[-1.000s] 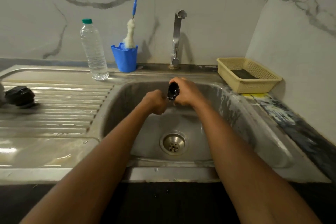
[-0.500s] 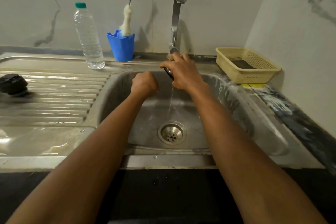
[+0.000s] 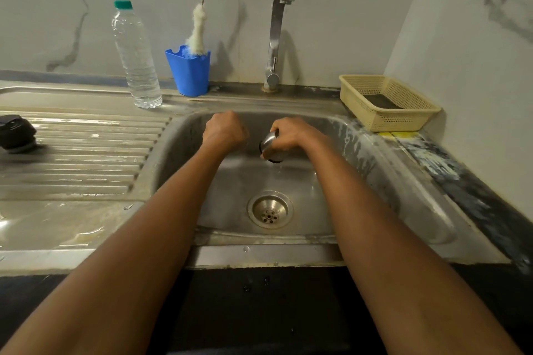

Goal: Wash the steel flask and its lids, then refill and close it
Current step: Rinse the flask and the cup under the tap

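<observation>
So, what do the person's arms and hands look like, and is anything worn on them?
The left hand and the right hand are bare, without gloves. The left forearm and the right forearm are uncovered down to the picture's lower edge; no sleeve shows. No watch or bracelet is on either wrist. Rings cannot be judged from this angle.

1 head-worn wide view, facing forward and down, near sink (image 3: 389,181)

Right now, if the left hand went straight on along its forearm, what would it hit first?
Most likely the back wall of the sink, just ahead of the knuckles of the left hand. Beyond that rim stand the blue cup and the tap, but depth is hard to judge here.
</observation>
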Motion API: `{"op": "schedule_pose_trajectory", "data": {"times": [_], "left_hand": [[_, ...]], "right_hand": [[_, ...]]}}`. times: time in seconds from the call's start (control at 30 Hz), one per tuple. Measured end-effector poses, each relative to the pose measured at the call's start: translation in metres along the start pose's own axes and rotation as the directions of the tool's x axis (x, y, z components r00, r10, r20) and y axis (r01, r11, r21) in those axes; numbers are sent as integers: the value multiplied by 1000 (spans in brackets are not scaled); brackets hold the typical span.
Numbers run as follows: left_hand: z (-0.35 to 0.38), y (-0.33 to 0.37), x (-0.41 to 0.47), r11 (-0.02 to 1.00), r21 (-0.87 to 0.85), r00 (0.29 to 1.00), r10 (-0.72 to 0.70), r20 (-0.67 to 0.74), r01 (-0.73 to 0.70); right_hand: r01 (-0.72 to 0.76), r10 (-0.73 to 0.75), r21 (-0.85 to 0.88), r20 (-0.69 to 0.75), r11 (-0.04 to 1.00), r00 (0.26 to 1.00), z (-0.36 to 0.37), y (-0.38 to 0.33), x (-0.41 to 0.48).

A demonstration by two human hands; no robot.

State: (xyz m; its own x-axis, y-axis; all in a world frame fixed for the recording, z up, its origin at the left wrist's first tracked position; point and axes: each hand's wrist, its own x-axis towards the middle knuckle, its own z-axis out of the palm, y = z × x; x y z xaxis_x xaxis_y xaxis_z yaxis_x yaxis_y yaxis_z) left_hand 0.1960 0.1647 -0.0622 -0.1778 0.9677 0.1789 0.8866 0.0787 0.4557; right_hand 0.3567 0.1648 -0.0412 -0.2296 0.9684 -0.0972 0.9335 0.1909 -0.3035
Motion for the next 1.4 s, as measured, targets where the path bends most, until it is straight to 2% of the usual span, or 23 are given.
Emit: {"op": "schedule_pose_trajectory", "data": {"times": [0.2, 0.3, 0.43, 0.57, 0.7, 0.8, 0.83, 0.93, 0.97, 1.03, 1.07, 1.17, 1.2, 1.3, 1.33, 1.4], "left_hand": [[2, -1, 1, 998, 25, 998, 55, 32, -56], [2, -1, 1, 997, 25, 997, 68, 44, -69], [3, -2, 1, 996, 35, 996, 80, 36, -81], [1, -2, 0, 991, 69, 991, 106, 78, -111], [0, 0, 2, 981, 39, 980, 187, 62, -189], [3, 0, 0, 978, 44, 975, 196, 108, -202], [4, -1, 1, 979, 39, 974, 195, 112, -201], [-1, 1, 1, 982, -1, 980, 191, 49, -191], [-1, 2, 1, 981, -1, 980, 194, 40, -194], [-2, 3, -2, 979, 27, 977, 197, 82, -200], [-2, 2, -4, 977, 62, 973, 196, 125, -205], [3, -2, -6, 954, 184, 952, 192, 237, -238], [4, -3, -6, 951, 193, 946, 188, 265, -243], [1, -2, -5, 956, 175, 922, 163, 352, -236], [-2, -1, -6, 960, 154, 913, 161, 375, -233], [-12, 3, -6, 968, 99, 912, 180, 370, -231]], "right_hand": [[-2, 10, 100, -88, 995, 996, -4, 0, 0], [-9, 17, 123, -68, 992, 998, -6, -2, -1], [-1, 48, 189, -244, 982, 969, -13, -4, -1], [-30, 42, 111, -115, 993, 992, -4, -5, -1], [6, 57, 202, -304, 979, 951, -10, -3, 3], [-33, 47, 109, -133, 993, 990, -1, 3, 3], [-35, 48, 103, -133, 994, 990, 2, 5, 3], [-4, 67, 209, -296, 978, 953, -3, 4, 3], [-6, 71, 216, -293, 976, 953, -4, 3, 3], [-30, 58, 145, -193, 989, 979, -1, 2, 1], [-22, 47, 131, -193, 991, 980, 2, 3, 1], [18, 57, 220, -330, 975, 942, 0, 2, 3], [9, 54, 200, -308, 980, 950, -1, 2, 3], [-62, 65, 38, -93, 997, 993, 5, 3, 2], [-66, 69, 39, -95, 997, 993, 3, 2, 1], [-45, 66, 98, -223, 994, 973, -10, -2, 2]]}}
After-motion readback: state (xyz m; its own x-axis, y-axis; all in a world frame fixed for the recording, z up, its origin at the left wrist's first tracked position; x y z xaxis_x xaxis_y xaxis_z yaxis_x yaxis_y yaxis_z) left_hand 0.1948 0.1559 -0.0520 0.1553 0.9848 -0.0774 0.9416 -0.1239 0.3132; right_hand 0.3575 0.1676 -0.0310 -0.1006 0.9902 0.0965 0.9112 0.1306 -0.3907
